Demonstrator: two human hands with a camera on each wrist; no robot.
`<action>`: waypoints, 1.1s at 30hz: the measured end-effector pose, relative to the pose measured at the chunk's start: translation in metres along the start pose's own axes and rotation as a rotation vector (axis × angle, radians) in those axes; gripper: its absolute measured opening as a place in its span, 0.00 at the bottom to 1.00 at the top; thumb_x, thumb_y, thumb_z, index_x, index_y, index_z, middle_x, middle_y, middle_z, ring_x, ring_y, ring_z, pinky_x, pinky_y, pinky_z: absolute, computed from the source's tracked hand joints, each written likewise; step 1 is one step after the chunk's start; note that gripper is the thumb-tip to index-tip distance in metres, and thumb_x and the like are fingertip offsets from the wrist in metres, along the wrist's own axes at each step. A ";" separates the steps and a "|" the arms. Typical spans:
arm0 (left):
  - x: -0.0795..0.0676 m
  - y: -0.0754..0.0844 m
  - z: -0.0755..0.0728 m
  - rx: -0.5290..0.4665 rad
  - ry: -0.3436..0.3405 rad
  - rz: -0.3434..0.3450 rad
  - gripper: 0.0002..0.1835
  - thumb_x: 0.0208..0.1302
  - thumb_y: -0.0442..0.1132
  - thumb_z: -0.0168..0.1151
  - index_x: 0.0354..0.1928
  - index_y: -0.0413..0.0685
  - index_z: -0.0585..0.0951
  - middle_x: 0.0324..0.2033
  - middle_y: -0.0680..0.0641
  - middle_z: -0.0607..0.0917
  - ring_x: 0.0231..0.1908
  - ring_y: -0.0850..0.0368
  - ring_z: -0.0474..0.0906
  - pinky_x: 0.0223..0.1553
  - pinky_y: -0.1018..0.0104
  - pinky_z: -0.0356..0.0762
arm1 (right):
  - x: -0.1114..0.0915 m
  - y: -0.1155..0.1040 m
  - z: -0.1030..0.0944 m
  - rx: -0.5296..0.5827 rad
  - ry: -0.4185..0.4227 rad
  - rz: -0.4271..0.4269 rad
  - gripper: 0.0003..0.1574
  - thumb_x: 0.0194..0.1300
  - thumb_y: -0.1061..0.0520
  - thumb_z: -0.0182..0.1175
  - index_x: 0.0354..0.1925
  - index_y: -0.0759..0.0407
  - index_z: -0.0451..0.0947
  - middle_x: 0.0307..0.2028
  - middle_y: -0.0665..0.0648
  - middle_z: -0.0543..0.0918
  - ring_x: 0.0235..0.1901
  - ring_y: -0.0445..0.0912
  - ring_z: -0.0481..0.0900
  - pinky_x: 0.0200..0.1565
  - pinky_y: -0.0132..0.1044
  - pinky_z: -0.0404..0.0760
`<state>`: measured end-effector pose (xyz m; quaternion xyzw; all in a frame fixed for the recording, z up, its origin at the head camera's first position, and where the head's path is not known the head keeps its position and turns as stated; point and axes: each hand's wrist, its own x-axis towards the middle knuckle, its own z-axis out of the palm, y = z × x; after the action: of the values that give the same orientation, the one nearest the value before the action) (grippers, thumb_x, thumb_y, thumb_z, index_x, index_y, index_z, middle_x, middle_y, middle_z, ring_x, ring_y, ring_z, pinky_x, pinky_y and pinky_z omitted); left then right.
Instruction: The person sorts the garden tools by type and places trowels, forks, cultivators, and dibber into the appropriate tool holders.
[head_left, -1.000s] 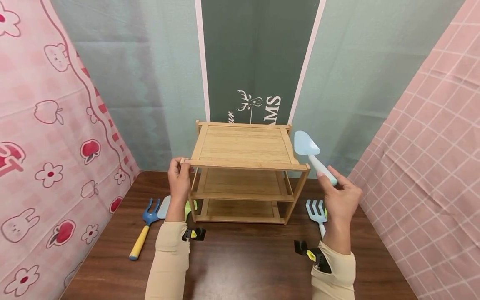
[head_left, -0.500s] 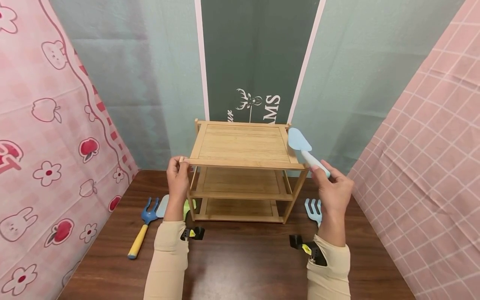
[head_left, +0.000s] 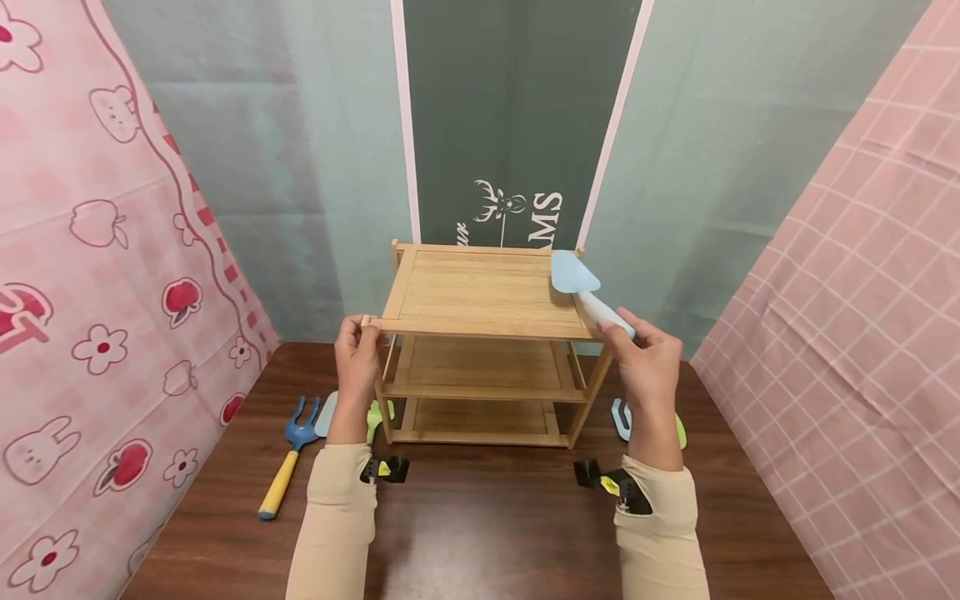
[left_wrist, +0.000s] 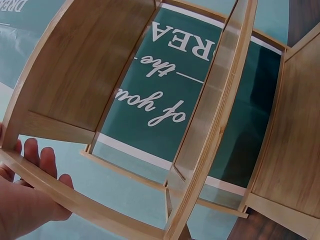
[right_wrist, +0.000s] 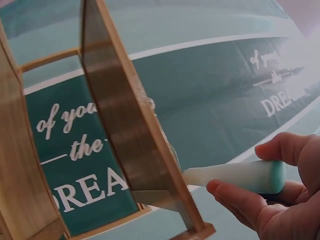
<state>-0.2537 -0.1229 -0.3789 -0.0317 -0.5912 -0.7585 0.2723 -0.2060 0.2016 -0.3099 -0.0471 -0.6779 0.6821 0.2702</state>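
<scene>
A: Quick one: what's your left hand (head_left: 357, 354) doing?

B: Gripping. Your fingers curl round the front-left corner of the wooden rack (head_left: 480, 287), at the top shelf's front rail; thumb on the near side, fingers behind. Forearm runs straight up from the bottom edge, hand at its end.

A: And your right hand (head_left: 649, 362)?

B: Raised by the rack's front-right corner, forearm in front of the worktop's (head_left: 480, 533) right part. Your fingers and thumb pinch the light-blue trowel (head_left: 573, 273) by its handle, near the teal butt end, closed to the handle's thickness. Other fingers sit loosely bent beneath.

A: Trowel position?

B: Handle slants from your fingers up and leftward; blade is over the top shelf's right rear part. Can't tell if it touches the wood.

A: Around your hands?

B: Left of your left forearm, the blue fork with a yellow handle (head_left: 281, 479); a pale-blue tool head (head_left: 327, 414) lies beside it, partly hidden by your arm. Green tool (head_left: 377, 417) between that wrist and the rack. Right side: light-blue fork (head_left: 619, 421), mostly behind your right wrist, a green edge (head_left: 681, 432) showing past it.
</scene>
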 end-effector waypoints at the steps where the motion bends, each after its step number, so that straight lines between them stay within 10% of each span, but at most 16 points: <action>1: 0.000 0.000 0.000 -0.001 -0.003 0.000 0.06 0.67 0.31 0.48 0.40 0.34 0.71 0.32 0.46 0.74 0.31 0.58 0.71 0.43 0.61 0.69 | 0.001 0.001 0.001 -0.021 0.001 -0.003 0.23 0.56 0.66 0.63 0.51 0.74 0.75 0.52 0.67 0.74 0.45 0.48 0.76 0.41 0.29 0.76; 33: 0.002 0.001 -0.002 -0.037 -0.025 0.002 0.04 0.68 0.31 0.48 0.39 0.37 0.71 0.32 0.47 0.74 0.32 0.57 0.71 0.46 0.50 0.67 | 0.030 -0.001 0.039 -0.200 -0.063 0.046 0.24 0.58 0.57 0.64 0.53 0.65 0.77 0.50 0.64 0.78 0.47 0.47 0.73 0.38 0.29 0.73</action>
<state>-0.2545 -0.1254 -0.3781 -0.0470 -0.5804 -0.7686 0.2651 -0.2473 0.1796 -0.2968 -0.0678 -0.7496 0.6181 0.2269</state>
